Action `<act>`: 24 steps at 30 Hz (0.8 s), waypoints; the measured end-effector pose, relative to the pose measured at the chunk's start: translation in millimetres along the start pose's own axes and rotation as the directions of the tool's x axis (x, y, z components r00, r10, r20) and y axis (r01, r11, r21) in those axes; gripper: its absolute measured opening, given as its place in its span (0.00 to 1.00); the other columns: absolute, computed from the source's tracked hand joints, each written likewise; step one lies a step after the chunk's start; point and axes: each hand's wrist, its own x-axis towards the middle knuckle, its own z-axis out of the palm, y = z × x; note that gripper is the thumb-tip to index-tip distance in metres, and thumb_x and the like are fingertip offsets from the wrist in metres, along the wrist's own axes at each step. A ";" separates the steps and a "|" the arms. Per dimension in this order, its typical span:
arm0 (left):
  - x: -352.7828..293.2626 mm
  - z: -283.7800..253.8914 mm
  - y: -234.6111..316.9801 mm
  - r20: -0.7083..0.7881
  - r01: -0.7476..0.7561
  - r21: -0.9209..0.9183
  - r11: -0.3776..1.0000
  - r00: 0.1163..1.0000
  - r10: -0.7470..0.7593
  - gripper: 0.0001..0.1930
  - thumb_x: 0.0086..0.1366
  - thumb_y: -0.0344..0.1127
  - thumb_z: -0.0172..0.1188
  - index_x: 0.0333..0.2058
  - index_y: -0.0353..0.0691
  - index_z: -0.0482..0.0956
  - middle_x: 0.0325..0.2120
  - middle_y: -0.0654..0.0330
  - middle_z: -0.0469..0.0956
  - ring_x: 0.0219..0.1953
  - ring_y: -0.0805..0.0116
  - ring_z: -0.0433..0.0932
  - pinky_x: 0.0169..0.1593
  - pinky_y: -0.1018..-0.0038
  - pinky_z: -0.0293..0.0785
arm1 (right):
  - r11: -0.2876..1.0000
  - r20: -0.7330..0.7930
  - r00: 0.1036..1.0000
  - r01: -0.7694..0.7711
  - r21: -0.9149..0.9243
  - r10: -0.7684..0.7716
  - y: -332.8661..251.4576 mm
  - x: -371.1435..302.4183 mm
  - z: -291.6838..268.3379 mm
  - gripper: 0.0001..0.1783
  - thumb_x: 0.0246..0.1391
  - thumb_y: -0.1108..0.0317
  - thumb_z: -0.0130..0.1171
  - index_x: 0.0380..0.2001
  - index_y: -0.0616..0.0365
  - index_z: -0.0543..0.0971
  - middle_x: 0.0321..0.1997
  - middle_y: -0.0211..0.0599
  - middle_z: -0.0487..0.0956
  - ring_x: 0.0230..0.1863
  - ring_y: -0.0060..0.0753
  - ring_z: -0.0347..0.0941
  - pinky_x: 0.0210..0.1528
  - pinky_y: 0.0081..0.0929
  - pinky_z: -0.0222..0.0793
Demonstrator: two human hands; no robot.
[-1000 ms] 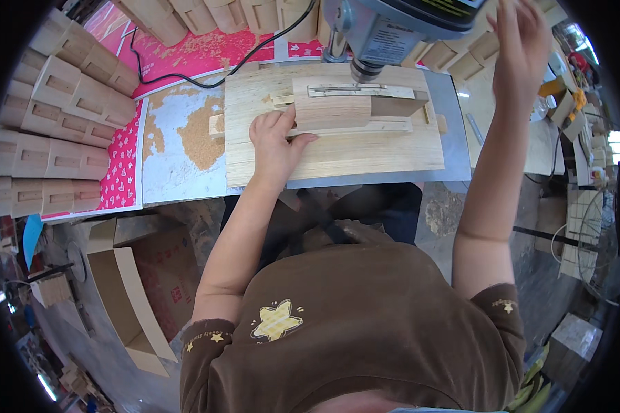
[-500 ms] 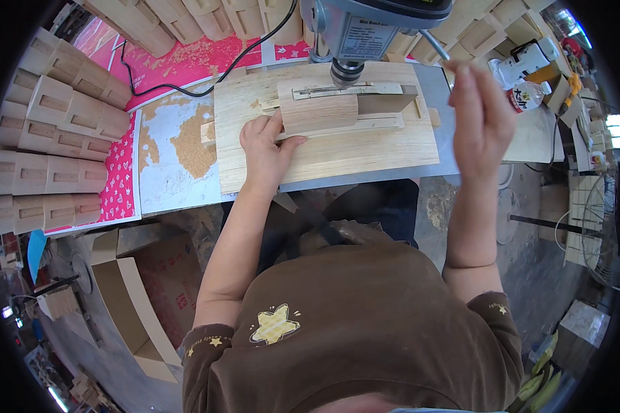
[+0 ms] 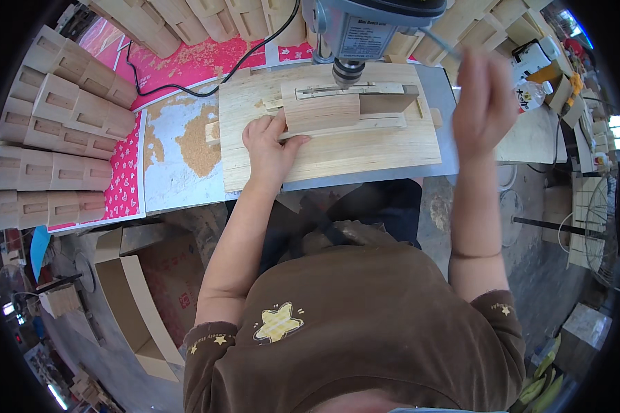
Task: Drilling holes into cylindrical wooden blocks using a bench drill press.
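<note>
My left hand [image 3: 269, 144] grips the left end of a pale wooden block [image 3: 322, 115], its thumb along the light strip at the block's front. The block lies between wooden strips on a flat wooden board [image 3: 365, 151]. Right above the block's back edge hangs the chuck [image 3: 348, 72] of a grey-blue bench drill press [image 3: 365, 38]; whether a bit touches the wood cannot be made out. Raised to the right of the drill, my right hand [image 3: 486, 103] is closed on the end of the drill press lever [image 3: 439, 41], a little smeared by motion.
Stacks of wooden blocks with rectangular recesses [image 3: 55, 138] line the left and back. Sawdust [image 3: 200, 148] lies beside the board. A black cable [image 3: 186, 89] crosses the pink sheet behind. At right stands a plastic bottle [image 3: 530, 95]. An open cardboard box [image 3: 141, 303] sits lower left.
My right hand has risen slightly and moved a little toward the back with the lever. My left hand keeps its grip, and the wooden block stays put under the drill.
</note>
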 end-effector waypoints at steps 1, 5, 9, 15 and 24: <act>0.0 -2.8 2.2 -0.019 -0.021 0.035 0.999 1.000 0.021 0.31 0.38 0.41 0.72 0.45 0.44 0.77 0.26 0.65 0.71 0.38 0.62 0.69 0.51 0.63 0.56 | 0.995 0.088 0.996 0.042 -0.095 -0.034 11.4 24.5 -5.7 0.09 0.58 0.70 0.51 0.28 0.65 0.76 0.18 0.27 0.68 0.21 0.17 0.61 0.24 0.17 0.55; 9.4 22.0 19.0 -0.018 -0.082 0.032 0.996 0.996 0.083 0.30 0.39 0.42 0.72 0.44 0.44 0.77 0.26 0.65 0.72 0.38 0.63 0.69 0.52 0.61 0.55 | 0.962 0.115 0.963 -0.224 -0.153 0.243 33.0 118.9 31.5 0.17 0.55 0.60 0.49 0.36 0.63 0.78 0.35 0.52 0.79 0.37 0.42 0.76 0.40 0.30 0.68; 12.3 29.6 27.3 0.008 -0.041 -0.037 0.998 0.999 0.041 0.29 0.39 0.43 0.71 0.44 0.43 0.77 0.26 0.65 0.72 0.38 0.62 0.69 0.52 0.60 0.55 | 0.978 0.142 0.971 -0.181 -0.103 0.195 37.2 123.1 39.7 0.17 0.52 0.60 0.49 0.31 0.64 0.79 0.30 0.54 0.78 0.35 0.45 0.76 0.38 0.32 0.67; 10.6 28.6 28.1 -0.008 -0.075 -0.049 0.996 0.997 0.075 0.29 0.39 0.43 0.71 0.44 0.44 0.77 0.25 0.65 0.71 0.37 0.62 0.69 0.52 0.60 0.56 | 0.974 0.191 0.956 -0.211 -0.076 0.222 -0.5 64.2 -18.4 0.12 0.59 0.66 0.51 0.30 0.64 0.78 0.17 0.22 0.67 0.21 0.14 0.61 0.23 0.14 0.53; 10.6 27.5 29.5 -0.023 -0.074 -0.041 0.996 0.997 0.073 0.29 0.40 0.42 0.71 0.45 0.45 0.77 0.25 0.66 0.70 0.36 0.63 0.68 0.52 0.61 0.56 | 0.989 0.008 0.996 -0.084 0.122 0.084 15.5 -69.4 38.3 0.03 0.51 0.76 0.55 0.28 0.63 0.78 0.20 0.34 0.71 0.21 0.30 0.66 0.26 0.27 0.60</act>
